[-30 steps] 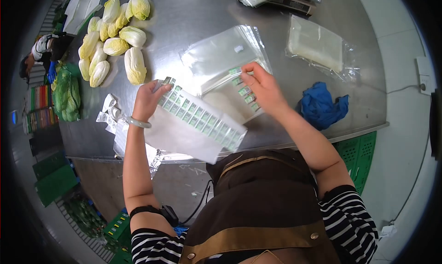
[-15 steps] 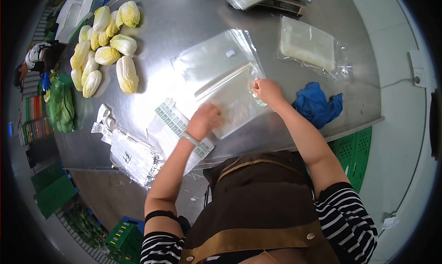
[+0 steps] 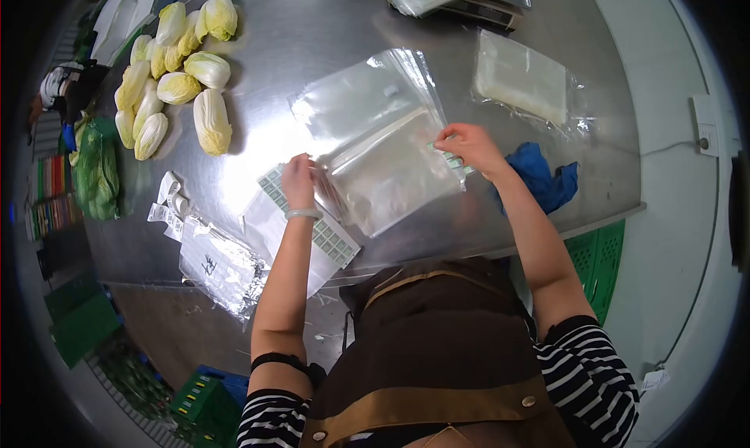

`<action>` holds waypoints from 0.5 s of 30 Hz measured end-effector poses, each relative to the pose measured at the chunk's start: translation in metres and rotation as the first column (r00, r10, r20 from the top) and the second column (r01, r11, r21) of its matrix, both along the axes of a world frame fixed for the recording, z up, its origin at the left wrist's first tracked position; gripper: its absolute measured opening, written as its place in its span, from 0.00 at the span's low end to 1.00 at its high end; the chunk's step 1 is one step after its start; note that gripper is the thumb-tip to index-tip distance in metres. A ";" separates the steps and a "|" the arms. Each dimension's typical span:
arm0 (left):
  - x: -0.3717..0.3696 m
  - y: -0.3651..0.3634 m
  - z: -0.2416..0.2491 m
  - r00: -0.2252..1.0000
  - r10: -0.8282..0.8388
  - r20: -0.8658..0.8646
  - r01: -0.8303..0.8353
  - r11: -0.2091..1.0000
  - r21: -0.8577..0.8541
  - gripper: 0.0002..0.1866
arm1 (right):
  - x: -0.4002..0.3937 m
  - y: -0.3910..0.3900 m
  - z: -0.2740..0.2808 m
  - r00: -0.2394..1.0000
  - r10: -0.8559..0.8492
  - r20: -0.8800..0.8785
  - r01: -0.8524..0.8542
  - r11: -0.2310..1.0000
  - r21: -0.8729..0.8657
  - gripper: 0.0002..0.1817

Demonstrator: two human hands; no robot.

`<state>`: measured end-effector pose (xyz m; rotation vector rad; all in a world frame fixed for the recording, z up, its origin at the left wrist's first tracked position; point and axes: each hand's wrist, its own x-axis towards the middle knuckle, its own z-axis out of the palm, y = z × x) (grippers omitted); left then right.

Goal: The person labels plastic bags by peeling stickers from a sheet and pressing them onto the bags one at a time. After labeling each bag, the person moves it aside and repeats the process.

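Note:
A stack of clear plastic bags (image 3: pixel 375 135) lies on the steel table (image 3: pixel 312 34) in front of me. My left hand (image 3: pixel 301 181) pinches the left edge of the top bag. My right hand (image 3: pixel 467 146) grips the bag's right edge, next to a strip of small green labels (image 3: pixel 453 160). A white sheet of green labels (image 3: pixel 312 229) lies flat on the table under my left wrist, partly covered by it.
Several napa cabbages (image 3: pixel 176 73) lie at the table's far left. A blue cloth (image 3: pixel 543 174) sits right of my right hand. Sealed bag packs (image 3: pixel 523 77) lie at the back right. A foil bag (image 3: pixel 223 264) hangs over the near edge. Green crates (image 3: pixel 601 260) stand below.
The label sheet that my left hand held up has been laid on the table. Both hands have moved to the edges of the top bag.

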<state>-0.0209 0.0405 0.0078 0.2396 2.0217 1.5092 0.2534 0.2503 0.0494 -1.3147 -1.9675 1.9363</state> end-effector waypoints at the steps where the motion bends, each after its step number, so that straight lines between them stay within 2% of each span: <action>1: -0.007 -0.002 -0.010 0.982 0.044 -0.184 -0.040 0.999 0.024 0.11 | -0.003 -0.003 -0.017 0.998 0.061 0.029 -0.064 0.992 0.110 0.12; 2: -0.012 -0.005 -0.020 0.928 0.090 -0.362 -0.075 0.996 0.056 0.10 | -0.004 -0.005 -0.033 0.991 0.118 0.064 -0.129 0.968 0.217 0.11; 4: 0.020 -0.006 0.017 0.836 -0.324 -0.443 0.293 0.946 -0.140 0.10 | -0.016 -0.012 -0.037 0.959 0.180 0.220 -0.253 0.894 0.370 0.11; 5: 0.034 -0.011 0.013 0.715 -0.541 -0.442 0.537 0.831 -0.149 0.10 | -0.020 -0.014 -0.039 0.933 0.200 0.300 -0.321 0.842 0.435 0.11; 6: 0.043 -0.016 0.006 0.541 -0.718 -0.438 0.740 0.654 -0.158 0.11 | -0.021 -0.015 -0.045 0.924 0.193 0.329 -0.351 0.770 0.533 0.11; 8: 0.052 -0.020 -0.002 0.308 -0.738 -0.600 0.757 0.572 -0.315 0.11 | -0.023 -0.016 -0.059 0.906 0.169 0.388 -0.408 0.591 0.696 0.11; 9: 0.053 -0.019 -0.005 0.177 -0.732 -0.658 0.748 0.535 -0.394 0.10 | -0.025 -0.013 -0.055 0.892 0.116 0.437 -0.415 0.592 0.691 0.12; 11: 0.050 -0.016 -0.010 0.388 -0.804 -0.451 0.752 0.559 -0.348 0.08 | -0.025 -0.008 -0.046 0.845 0.008 0.535 -0.432 0.600 0.674 0.14; 12: 0.048 -0.015 -0.012 0.483 -0.811 -0.331 0.748 0.578 -0.327 0.08 | -0.022 -0.006 -0.040 0.904 0.053 0.425 -0.329 0.721 0.609 0.14; 14: 0.045 -0.015 -0.015 0.559 -0.781 -0.278 0.741 0.621 -0.254 0.09 | -0.016 0.002 -0.028 0.981 0.082 0.174 -0.146 0.908 0.393 0.13; 15: 0.041 -0.014 -0.015 0.598 -0.766 -0.238 0.742 0.641 -0.198 0.10 | -0.014 0.004 -0.024 0.999 0.036 0.024 -0.041 0.961 0.273 0.13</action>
